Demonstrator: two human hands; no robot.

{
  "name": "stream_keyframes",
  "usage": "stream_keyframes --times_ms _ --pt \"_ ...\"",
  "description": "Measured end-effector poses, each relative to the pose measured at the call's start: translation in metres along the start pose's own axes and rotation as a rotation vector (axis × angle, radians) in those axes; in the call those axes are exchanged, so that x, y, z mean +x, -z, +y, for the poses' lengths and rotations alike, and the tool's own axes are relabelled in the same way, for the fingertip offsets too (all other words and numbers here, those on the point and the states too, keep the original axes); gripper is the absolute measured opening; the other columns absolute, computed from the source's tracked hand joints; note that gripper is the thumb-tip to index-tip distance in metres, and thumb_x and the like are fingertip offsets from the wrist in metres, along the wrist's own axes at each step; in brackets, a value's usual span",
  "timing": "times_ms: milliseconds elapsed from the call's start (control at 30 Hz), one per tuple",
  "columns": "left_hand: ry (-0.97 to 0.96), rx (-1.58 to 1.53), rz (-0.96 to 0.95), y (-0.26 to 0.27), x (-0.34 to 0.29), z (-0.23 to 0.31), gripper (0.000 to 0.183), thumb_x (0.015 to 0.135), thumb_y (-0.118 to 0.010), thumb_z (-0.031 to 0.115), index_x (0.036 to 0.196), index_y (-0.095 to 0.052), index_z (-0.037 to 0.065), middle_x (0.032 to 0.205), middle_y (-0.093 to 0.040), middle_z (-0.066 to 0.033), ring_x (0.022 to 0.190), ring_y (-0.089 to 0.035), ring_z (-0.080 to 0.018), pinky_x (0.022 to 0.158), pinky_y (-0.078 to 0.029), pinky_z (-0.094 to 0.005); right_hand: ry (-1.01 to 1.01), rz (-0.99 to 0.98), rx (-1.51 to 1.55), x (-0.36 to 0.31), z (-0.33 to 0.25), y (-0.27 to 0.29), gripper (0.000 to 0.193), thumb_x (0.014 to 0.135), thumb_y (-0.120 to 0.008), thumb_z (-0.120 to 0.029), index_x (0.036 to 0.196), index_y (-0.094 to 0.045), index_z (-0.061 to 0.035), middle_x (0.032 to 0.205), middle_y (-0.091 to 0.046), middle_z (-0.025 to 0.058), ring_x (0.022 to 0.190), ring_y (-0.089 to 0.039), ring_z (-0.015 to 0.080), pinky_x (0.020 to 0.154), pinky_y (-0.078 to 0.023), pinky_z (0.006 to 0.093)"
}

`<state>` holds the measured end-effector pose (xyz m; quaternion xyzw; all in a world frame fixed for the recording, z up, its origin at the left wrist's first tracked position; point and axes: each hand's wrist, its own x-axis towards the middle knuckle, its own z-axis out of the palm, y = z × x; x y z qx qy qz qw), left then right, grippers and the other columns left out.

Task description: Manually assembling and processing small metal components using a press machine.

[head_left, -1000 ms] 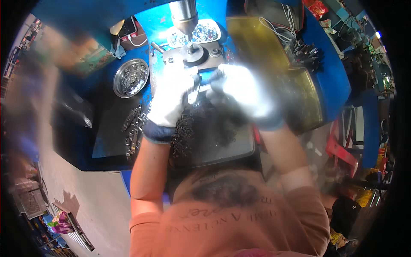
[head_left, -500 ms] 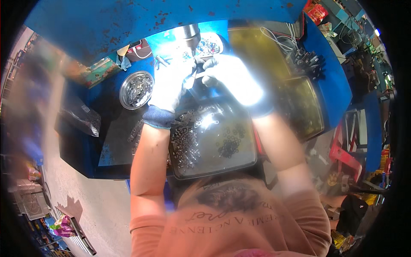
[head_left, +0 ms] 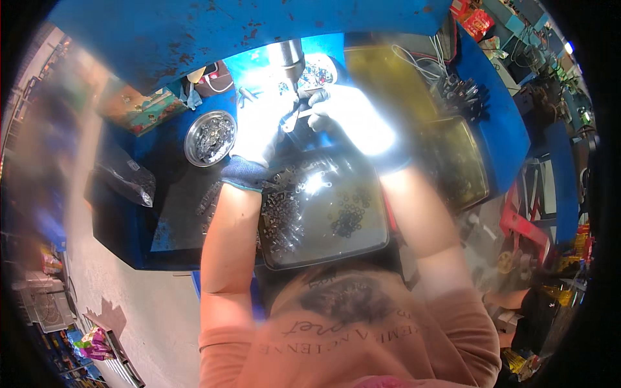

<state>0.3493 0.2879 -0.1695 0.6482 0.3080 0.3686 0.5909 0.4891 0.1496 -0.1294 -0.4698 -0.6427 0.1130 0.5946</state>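
Note:
Both my hands wear white gloves and meet under the grey metal spindle (head_left: pixel 292 59) of a blue machine. My left hand (head_left: pixel 260 126) is closed at the fingertips around a small flat metal piece (head_left: pixel 289 123), whose lower end points towards me. Close by on the right, my right hand (head_left: pixel 352 116) has its fingers pinched together near the spindle's tip. What those fingers hold is too small and washed out by the bright lamp to name. Below the hands lies a tray (head_left: pixel 323 257) with small metal parts on its left and dark rings on its right.
A round metal bowl (head_left: pixel 188 143) of small parts stands left of my left hand. Behind the spindle sits a pale container (head_left: pixel 333 70) of small pieces. Yellowish trays (head_left: pixel 394 71) fill the right side, beside a bundle of dark parts (head_left: pixel 462 97). A plastic bag (head_left: pixel 126 178) lies far left.
My hands keep almost the same place under the spindle. The whole view has shifted slightly, and the left forearm appears a little further right.

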Motion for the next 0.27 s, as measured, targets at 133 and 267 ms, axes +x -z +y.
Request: stream_keyframes --times_ms 133,267 --pt "-0.091 0.023 -0.043 0.001 -0.002 0.000 0.020 0.083 -0.065 0.025 0.098 -0.063 0.013 0.083 -0.057 0.0072 0.063 -0.048 -0.0006 0.045 -0.031 -0.0165 -0.164 0.034 0.168 0.004 -0.005 0.001 0.019 0.084 -0.059 -0.016 0.092 -0.065 -0.0005 0.074 -0.067 0.0045 0.063 -0.060 0.0087 0.056 -0.044 0.0204" --pt "0.266 -0.428 -0.168 0.000 -0.020 0.029 0.059 0.077 -0.071 0.031 0.126 -0.041 0.021 0.093 -0.061 0.0045 0.074 -0.057 -0.0032 0.048 -0.045 -0.0170 -0.477 -0.079 0.298 0.010 0.008 0.007 0.017 0.084 -0.060 -0.018 0.097 -0.066 -0.0090 0.074 -0.067 0.0027 0.067 -0.063 0.0096 0.059 -0.046 0.0208"
